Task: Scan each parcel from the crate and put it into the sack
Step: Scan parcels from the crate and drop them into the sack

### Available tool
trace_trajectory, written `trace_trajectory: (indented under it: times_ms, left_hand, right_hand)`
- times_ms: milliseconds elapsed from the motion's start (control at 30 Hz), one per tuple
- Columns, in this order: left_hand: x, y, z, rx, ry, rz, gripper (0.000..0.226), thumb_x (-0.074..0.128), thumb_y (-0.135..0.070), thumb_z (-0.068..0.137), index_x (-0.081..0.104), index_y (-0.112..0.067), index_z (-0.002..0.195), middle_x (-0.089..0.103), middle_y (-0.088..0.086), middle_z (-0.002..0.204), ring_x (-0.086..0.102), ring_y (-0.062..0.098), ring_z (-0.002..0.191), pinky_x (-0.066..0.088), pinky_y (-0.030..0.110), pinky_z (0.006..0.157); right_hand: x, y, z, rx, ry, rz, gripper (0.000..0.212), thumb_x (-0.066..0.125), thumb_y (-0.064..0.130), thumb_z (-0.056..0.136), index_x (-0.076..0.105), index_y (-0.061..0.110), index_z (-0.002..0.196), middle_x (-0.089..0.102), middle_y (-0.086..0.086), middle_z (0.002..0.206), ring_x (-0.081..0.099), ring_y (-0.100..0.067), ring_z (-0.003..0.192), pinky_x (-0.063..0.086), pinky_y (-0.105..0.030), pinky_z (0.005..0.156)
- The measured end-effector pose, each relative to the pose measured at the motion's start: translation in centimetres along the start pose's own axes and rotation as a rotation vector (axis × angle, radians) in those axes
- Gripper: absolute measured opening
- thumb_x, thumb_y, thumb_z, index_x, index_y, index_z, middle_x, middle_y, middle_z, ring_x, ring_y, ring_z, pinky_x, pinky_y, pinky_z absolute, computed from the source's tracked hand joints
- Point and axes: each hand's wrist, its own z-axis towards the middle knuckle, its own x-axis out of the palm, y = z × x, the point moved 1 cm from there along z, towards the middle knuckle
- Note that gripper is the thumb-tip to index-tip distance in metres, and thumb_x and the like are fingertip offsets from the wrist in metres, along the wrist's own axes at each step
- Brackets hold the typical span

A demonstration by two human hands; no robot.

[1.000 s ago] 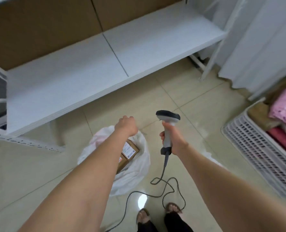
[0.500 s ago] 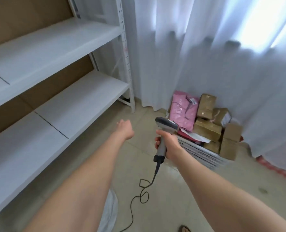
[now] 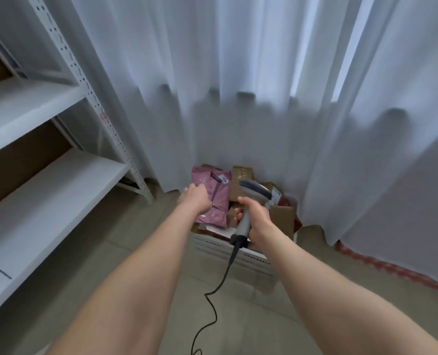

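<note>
Pink plastic film, glossy and wrinkled, wrapping a soft flat parcel (image 3: 217,198), with a small white label (image 3: 224,178) at the upper corner and a dark crease beside it. Lies tilted on top of the heap in the white slatted crate (image 3: 241,253), just under frame centre, toward six o'clock. At the parcel's three o'clock, brown taped cardboard boxes (image 3: 242,174) piled toward the far side of the crate. Another plain box (image 3: 283,219) at the heap's four o'clock corner.

Over the parcel's nine o'clock edge, the left hand (image 3: 196,199), back to the camera, fingers reaching onto the pink film. Too blurred to tell whether merely touching or gripping.

At the parcel's three o'clock, the right hand (image 3: 257,219), fingers wrapped tight round the pale handle of a scanner (image 3: 255,190). Dark grey head aimed toward one o'clock, above the boxes. From the handle's base, a black cable (image 3: 214,301) snaking toward six o'clock across the beige tiled floor (image 3: 125,254).

Behind the crate, from ten to three o'clock, a white curtain (image 3: 238,85), its hem reaching the floor. At nine o'clock, white metal shelving (image 3: 48,190) with a perforated upright and brown backing.
</note>
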Motion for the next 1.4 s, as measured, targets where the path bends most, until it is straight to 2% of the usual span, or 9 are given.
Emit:
trace_trajectory:
  times_ms: [100,333,567,767,867,1000,1133,1267,1400]
  left_hand:
    - [0.6,-4.3,2.9,0.007,0.026,0.007,0.047,0.051,-0.02,0.09,0.043,-0.008,0.134,0.04,0.017,0.14,0.039,0.035,0.13,0.04,0.046,0.103]
    - [2.4,-9.6,12.1,-0.012,0.083,0.001,0.052,0.055,-0.022,0.089,0.04,-0.009,0.137,0.04,0.015,0.139,0.038,0.033,0.13,0.041,0.045,0.102]
    - [6.9,-12.0,26.4,-0.05,0.159,-0.064,0.067,0.063,-0.033,0.087,0.033,-0.007,0.141,0.034,0.016,0.147,0.035,0.033,0.136,0.039,0.044,0.106]
    - [13.1,-13.1,35.8,-0.122,0.234,-0.1,0.103,0.068,-0.041,0.085,-0.003,-0.007,0.152,0.01,0.024,0.155,0.023,0.042,0.14,0.029,0.047,0.112]
    - [16.1,-13.7,39.5,-0.175,0.17,-0.14,0.112,0.071,-0.043,0.081,-0.01,-0.014,0.152,0.004,0.021,0.157,0.022,0.041,0.14,0.033,0.052,0.107]
    - [18.6,-15.1,43.4,-0.239,0.056,-0.114,0.118,0.071,-0.054,0.075,-0.012,-0.019,0.151,-0.006,0.019,0.158,0.01,0.039,0.144,0.025,0.065,0.107]
    - [20.5,-16.6,46.1,-0.286,0.018,-0.151,0.122,0.071,-0.062,0.07,-0.01,-0.022,0.151,-0.013,0.018,0.158,0.001,0.039,0.145,0.016,0.069,0.105]
    - [21.9,-17.4,47.7,-0.384,0.051,-0.238,0.119,0.073,-0.057,0.072,-0.009,-0.022,0.152,-0.013,0.015,0.158,0.001,0.039,0.145,0.021,0.068,0.106]
    - [21.7,-16.7,48.2,-0.473,0.048,-0.312,0.115,0.076,-0.054,0.071,0.001,-0.022,0.152,0.0,0.02,0.156,0.012,0.04,0.141,0.031,0.06,0.104]
  right_hand:
    - [-2.5,3.7,2.7,-0.001,-0.052,0.029,0.01,0.065,0.011,0.088,0.06,0.006,0.081,0.056,-0.004,0.049,0.048,-0.011,0.036,0.045,-0.022,0.045]
    - [-4.9,10.0,11.4,0.019,-0.146,0.049,0.011,0.065,0.014,0.089,0.06,0.007,0.083,0.057,-0.005,0.06,0.048,-0.011,0.044,0.046,-0.024,0.049]
    - [-4.5,14.0,24.5,0.064,-0.233,0.022,0.013,0.066,0.015,0.089,0.059,0.007,0.081,0.057,-0.007,0.063,0.049,-0.013,0.047,0.047,-0.024,0.048]
    - [-5.2,14.1,34.8,0.178,-0.278,0.004,0.013,0.066,0.017,0.09,0.06,0.007,0.083,0.056,-0.006,0.063,0.049,-0.012,0.048,0.048,-0.024,0.048]
    - [-5.8,13.6,39.1,0.222,-0.286,0.007,0.013,0.067,0.019,0.089,0.061,0.008,0.086,0.058,-0.006,0.064,0.05,-0.012,0.049,0.049,-0.024,0.05]
    - [-6.7,12.8,43.6,0.235,-0.285,-0.003,0.013,0.068,0.018,0.089,0.061,0.007,0.09,0.059,-0.006,0.066,0.052,-0.012,0.05,0.049,-0.024,0.054]
    - [-7.5,12.2,46.7,0.258,-0.275,-0.038,0.013,0.069,0.018,0.088,0.062,0.008,0.091,0.06,-0.007,0.066,0.053,-0.012,0.048,0.049,-0.024,0.051]
    - [-8.3,11.7,48.2,0.271,-0.245,-0.031,0.012,0.069,0.017,0.088,0.062,0.007,0.088,0.06,-0.006,0.061,0.052,-0.011,0.044,0.048,-0.025,0.051]
    - [-9.0,11.7,48.4,0.275,-0.217,-0.014,0.013,0.068,0.017,0.088,0.061,0.006,0.09,0.058,-0.007,0.06,0.051,-0.011,0.042,0.048,-0.024,0.047]
